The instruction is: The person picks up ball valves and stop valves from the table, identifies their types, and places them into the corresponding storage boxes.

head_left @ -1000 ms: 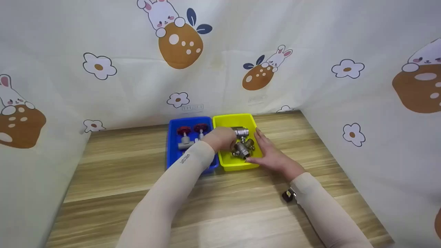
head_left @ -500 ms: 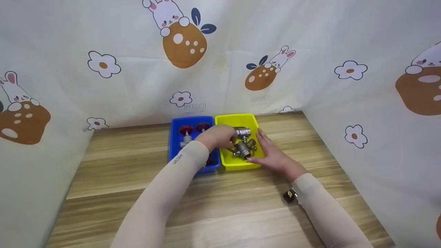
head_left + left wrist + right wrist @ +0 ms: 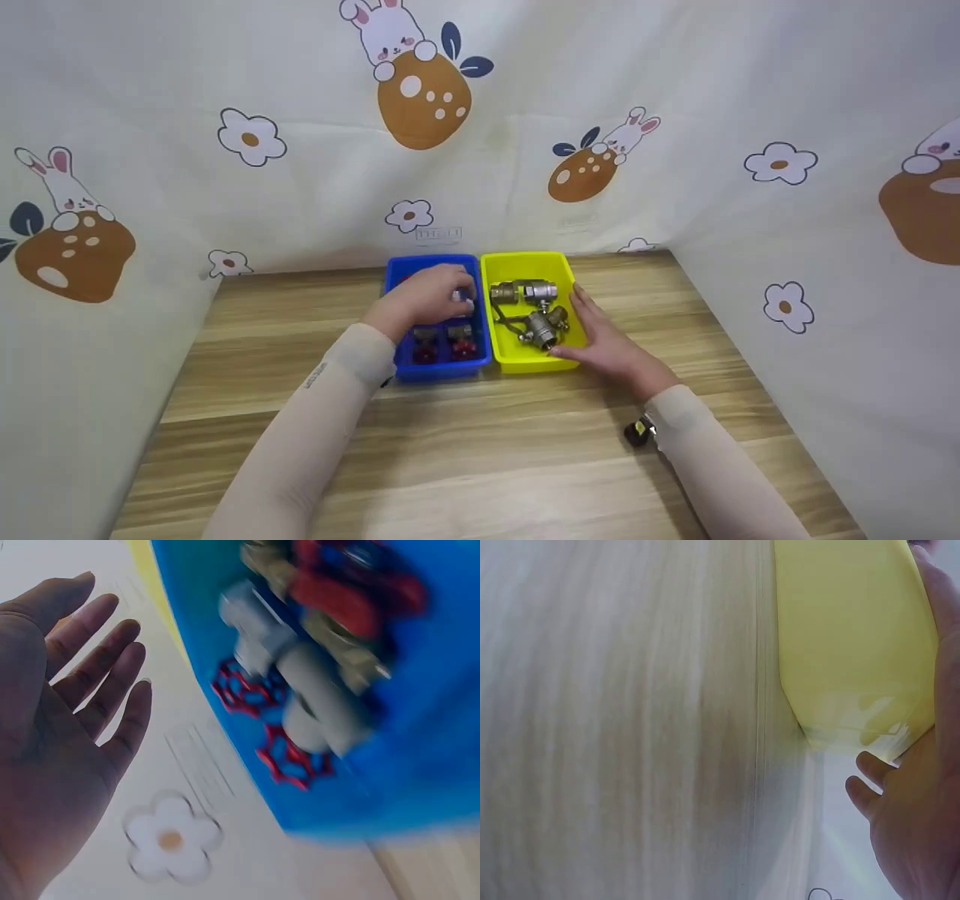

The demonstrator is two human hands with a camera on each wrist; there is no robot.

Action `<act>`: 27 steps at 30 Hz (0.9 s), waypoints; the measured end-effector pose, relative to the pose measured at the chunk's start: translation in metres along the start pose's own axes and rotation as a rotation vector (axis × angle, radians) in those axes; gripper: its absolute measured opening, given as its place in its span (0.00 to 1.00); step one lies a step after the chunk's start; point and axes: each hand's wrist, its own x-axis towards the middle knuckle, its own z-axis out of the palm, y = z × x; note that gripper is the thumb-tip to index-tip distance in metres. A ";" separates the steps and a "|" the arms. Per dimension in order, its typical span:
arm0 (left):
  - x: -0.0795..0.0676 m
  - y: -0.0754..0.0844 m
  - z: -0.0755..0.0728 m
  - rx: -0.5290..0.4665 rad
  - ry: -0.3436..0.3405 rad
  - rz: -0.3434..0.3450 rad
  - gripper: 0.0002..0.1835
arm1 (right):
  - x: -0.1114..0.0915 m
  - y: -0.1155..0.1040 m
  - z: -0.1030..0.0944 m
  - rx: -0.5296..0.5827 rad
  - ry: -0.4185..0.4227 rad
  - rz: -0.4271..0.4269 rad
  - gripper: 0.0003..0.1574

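Observation:
My left hand [image 3: 429, 296] is over the blue bin [image 3: 444, 370], covering part of what lies inside. In the left wrist view that hand [image 3: 67, 705] has its fingers apart and relaxed, with nothing in them. Near it in the bin are grey valve bodies [image 3: 315, 690] and red handwheels [image 3: 289, 765]. Two red-wheeled valves [image 3: 463, 349] show at the bin's front. My right hand [image 3: 609, 346] rests against the right side of the yellow bin [image 3: 525, 266], thumb at its front corner. Metal ball valves [image 3: 541, 330] with lever handles lie in the yellow bin.
Both bins stand side by side on a wood-grain table [image 3: 487, 465], near its back edge. A patterned cloth [image 3: 337, 187] hangs behind and at both sides. A small black object [image 3: 637, 432] is at the right wrist.
My left hand has moved left from the yellow bin to over the blue one, uncovering the ball valves. The right hand has stayed at the yellow bin. The head view has shifted slightly.

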 end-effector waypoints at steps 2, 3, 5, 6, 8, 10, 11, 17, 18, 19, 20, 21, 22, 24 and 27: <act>-0.013 -0.010 -0.003 -0.012 0.031 -0.004 0.15 | 0.000 0.001 -0.001 0.008 0.002 0.002 0.80; -0.019 -0.016 -0.004 -0.017 0.050 -0.010 0.14 | 0.000 0.002 -0.002 0.004 0.003 0.003 0.80; -0.030 -0.026 -0.006 -0.016 0.094 -0.017 0.15 | 0.000 0.002 -0.003 0.004 0.002 0.007 0.80; -0.035 -0.031 -0.008 -0.014 0.117 -0.022 0.15 | 0.000 0.003 -0.003 0.002 0.003 0.006 0.80; -0.045 -0.039 -0.010 -0.019 0.159 -0.046 0.16 | -0.001 0.003 -0.004 0.000 0.001 0.015 0.80; -0.053 -0.047 -0.010 -0.027 0.191 -0.069 0.18 | -0.002 0.003 -0.006 0.006 0.001 0.027 0.79; -0.057 -0.050 -0.010 -0.035 0.201 -0.090 0.18 | -0.003 0.003 -0.006 0.010 0.002 0.031 0.79; -0.079 -0.068 -0.008 -0.105 0.239 -0.165 0.22 | -0.003 0.006 -0.008 0.009 0.010 0.029 0.79; -0.082 -0.070 -0.007 -0.118 0.241 -0.175 0.23 | -0.003 0.007 -0.008 0.005 0.011 0.027 0.79; -0.085 -0.073 -0.005 -0.126 0.244 -0.181 0.24 | -0.003 0.008 -0.008 0.002 0.013 0.028 0.80; -0.089 -0.075 -0.004 -0.133 0.247 -0.190 0.25 | -0.004 0.008 -0.008 0.000 0.013 0.028 0.80; -0.092 -0.078 -0.002 -0.137 0.249 -0.208 0.27 | -0.004 0.009 -0.008 -0.001 0.013 0.029 0.80; -0.095 -0.080 -0.001 -0.142 0.255 -0.230 0.28 | -0.004 0.009 -0.008 -0.003 0.012 0.026 0.80; -0.100 -0.084 0.003 -0.138 0.274 -0.272 0.30 | -0.004 0.010 -0.008 -0.003 0.012 0.023 0.80; -0.109 -0.090 0.009 -0.102 0.311 -0.329 0.34 | -0.006 0.011 -0.007 0.012 0.013 0.018 0.80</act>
